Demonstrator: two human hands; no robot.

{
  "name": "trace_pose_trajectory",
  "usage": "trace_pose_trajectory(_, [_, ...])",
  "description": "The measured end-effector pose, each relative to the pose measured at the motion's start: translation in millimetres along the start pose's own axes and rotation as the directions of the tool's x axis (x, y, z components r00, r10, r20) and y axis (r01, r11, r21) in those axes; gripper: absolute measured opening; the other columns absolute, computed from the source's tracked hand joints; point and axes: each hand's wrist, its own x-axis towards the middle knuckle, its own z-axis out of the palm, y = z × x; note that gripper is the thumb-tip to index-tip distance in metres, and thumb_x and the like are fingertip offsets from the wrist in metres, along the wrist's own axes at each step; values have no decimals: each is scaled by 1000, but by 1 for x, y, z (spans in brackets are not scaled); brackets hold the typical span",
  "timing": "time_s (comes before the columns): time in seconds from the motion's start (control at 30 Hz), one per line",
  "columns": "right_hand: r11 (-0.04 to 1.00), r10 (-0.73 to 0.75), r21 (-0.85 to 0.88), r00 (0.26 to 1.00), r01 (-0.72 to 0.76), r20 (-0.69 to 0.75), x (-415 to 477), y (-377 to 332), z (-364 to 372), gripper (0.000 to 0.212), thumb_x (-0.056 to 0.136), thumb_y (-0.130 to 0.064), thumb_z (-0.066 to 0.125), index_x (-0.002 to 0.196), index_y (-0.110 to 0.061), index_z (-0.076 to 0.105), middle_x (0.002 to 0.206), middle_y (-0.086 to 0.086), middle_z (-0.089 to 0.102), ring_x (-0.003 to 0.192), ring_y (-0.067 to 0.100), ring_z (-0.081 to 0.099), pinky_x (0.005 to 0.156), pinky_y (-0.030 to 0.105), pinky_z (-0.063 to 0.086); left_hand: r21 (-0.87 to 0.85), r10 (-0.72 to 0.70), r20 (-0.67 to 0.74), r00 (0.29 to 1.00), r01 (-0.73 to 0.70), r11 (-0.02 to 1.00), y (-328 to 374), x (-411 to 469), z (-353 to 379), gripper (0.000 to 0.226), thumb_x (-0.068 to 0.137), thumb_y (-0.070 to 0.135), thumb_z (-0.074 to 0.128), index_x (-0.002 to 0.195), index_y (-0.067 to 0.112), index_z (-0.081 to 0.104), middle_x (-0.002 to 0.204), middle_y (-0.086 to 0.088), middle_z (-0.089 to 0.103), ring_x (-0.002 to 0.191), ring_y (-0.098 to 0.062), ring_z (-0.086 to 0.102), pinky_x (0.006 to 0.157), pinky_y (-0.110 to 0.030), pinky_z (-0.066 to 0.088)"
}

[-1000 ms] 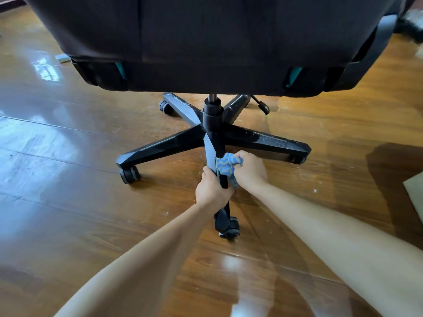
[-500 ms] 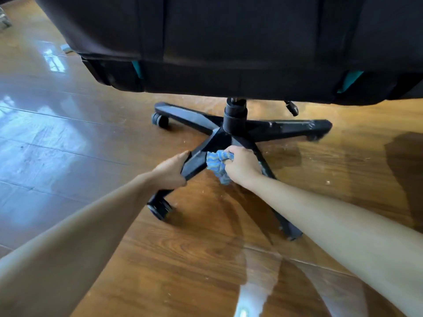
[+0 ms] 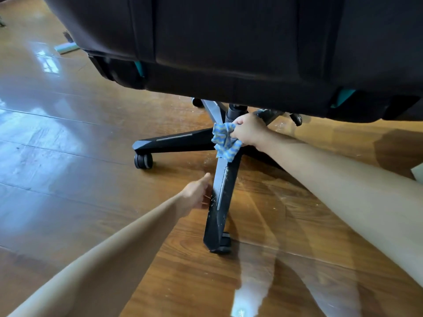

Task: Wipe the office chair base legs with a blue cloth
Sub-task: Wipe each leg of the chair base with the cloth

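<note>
The right hand (image 3: 248, 130) is bunched tight around a blue cloth (image 3: 225, 141), pressing it against the hub end of the black chair base, just below the central column (image 3: 237, 110). The cloth is crumpled, blue with a paler pattern, and its loose tail hangs down over the top of the near leg (image 3: 220, 197). The left hand (image 3: 196, 193) reaches in from the near left, fingers extended and relaxed, gripping nothing; its fingertips sit right at the left edge of that near leg, and I cannot tell whether they actually touch it.

From the head camera, the near leg runs straight toward me from the hub and ends in a caster (image 3: 224, 244) on the floor. Its upper face is flecked with pale dust and specks. A second leg (image 3: 174, 141) stretches out to the left, cleaner looking, with a twin-wheel caster (image 3: 143, 160) under its tip. Two more legs show only partly at the far side, tucked under the seat, one of them speckled white just beyond the right hand. The dark seat (image 3: 229, 53) of the chair fills the top of the view, with small teal accents showing at its lower edge. The glossy wooden floor (image 3: 68, 133) throws back bright window glare on the left and again near the bottom, and it is scattered with light crumbs around the base
</note>
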Motion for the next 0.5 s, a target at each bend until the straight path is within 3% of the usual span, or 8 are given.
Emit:
trace_pose_trajectory(0.03, [1000, -13, 2, 997, 13, -75, -4, 1, 2, 10, 81, -12, 65, 89, -10, 72, 85, 2, 69, 82, 24, 65, 67, 33, 55, -24, -11, 40, 999, 12, 1000, -7, -1, 2, 58, 109, 58, 46, 109, 7, 75, 86, -8, 75, 83, -26, 71, 84, -40, 61])
trace_pose_trajectory(0.1, [995, -97, -33, 965, 92, -243, -19, 5, 9, 19, 83, -17, 60, 97, -23, 72, 96, -3, 71, 88, 20, 64, 69, 27, 49, -65, 2, 29, 1000, 0, 998, -17, -2, 8, 61, 108, 58, 46, 119, 7, 78, 92, -7, 76, 86, -24, 72, 90, -42, 60])
trace_pose_trajectory(0.17, [950, -301, -192, 890, 248, -341, -36, 16, 21, 27, 89, -18, 56, 111, -26, 69, 114, -3, 66, 101, 21, 62, 78, 27, 47, -134, -5, 0, 1000, 5, 991, -21, -5, 18, 59, 107, 60, 46, 123, 13, 78, 93, -5, 79, 83, -22, 74, 79, -35, 61])
trace_pose_trajectory(0.23, [863, -477, -350, 815, 364, -328, -50, 33, 32, 30, 92, -18, 53, 119, -18, 66, 129, -1, 56, 116, 22, 55, 91, 31, 47, -204, -50, -21, 999, 44, 978, -20, -12, 29, 60, 105, 65, 46, 117, 16, 80, 86, -6, 81, 70, -20, 76, 64, -29, 58])
trace_pose_trajectory(0.3, [803, -530, -447, 815, 394, -234, -60, 53, 40, 32, 96, -19, 51, 123, -10, 66, 139, 3, 49, 127, 25, 48, 105, 39, 47, -295, -97, -35, 995, 82, 952, -21, -19, 38, 61, 102, 69, 48, 106, 18, 82, 76, -8, 80, 55, -21, 73, 51, -25, 54])
trace_pose_trajectory(0.37, [802, -500, -446, 854, 397, -139, -67, 66, 45, 35, 101, -19, 48, 130, -5, 64, 140, 4, 48, 129, 25, 47, 107, 43, 47, -336, -115, -29, 993, 98, 937, -22, -22, 41, 62, 100, 70, 50, 100, 17, 82, 73, -8, 78, 50, -21, 71, 48, -24, 53])
trace_pose_trajectory(0.5, [835, -487, -362, 863, 415, -134, -85, 77, 52, 38, 102, -17, 49, 136, -8, 63, 132, -2, 53, 123, 20, 53, 104, 32, 48, -377, -109, 5, 994, 103, 920, -22, -20, 41, 62, 100, 67, 50, 94, 14, 81, 76, -10, 75, 52, -23, 67, 51, -25, 52])
